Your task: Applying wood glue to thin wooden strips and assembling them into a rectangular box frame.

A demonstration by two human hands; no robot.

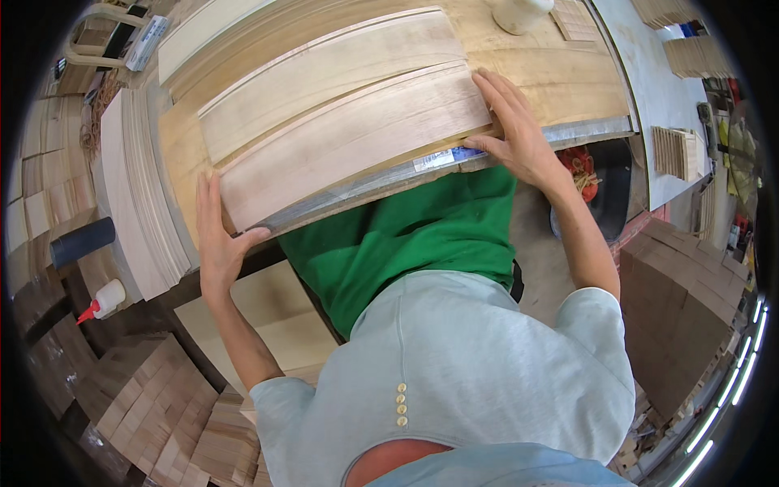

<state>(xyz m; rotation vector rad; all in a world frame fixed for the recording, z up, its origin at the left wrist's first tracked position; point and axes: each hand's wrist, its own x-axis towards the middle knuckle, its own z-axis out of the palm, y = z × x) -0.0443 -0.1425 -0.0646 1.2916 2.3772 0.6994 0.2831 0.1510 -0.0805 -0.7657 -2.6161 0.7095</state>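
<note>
Two pale, thin wooden boards lie side by side on a wooden worktable (568,93), a near board (357,150) and a far board (333,81). My left hand (217,247) clasps the near board's left end, its fingers stretched along the short edge and its thumb by the front corner. At the opposite end, my right hand (521,136) has its fingers over the far corner and its thumb at the front edge. The near board lies flat between both hands, with a narrow dark line separating it from the far board.
Stacked thin boards (142,187) stand left of the table, near a dark cylinder (83,242) and a white glue bottle with a red tip (104,299). A white container (521,15) sits at the table's back right. Below the right side is a black bin (608,191). Wood stacks surround me.
</note>
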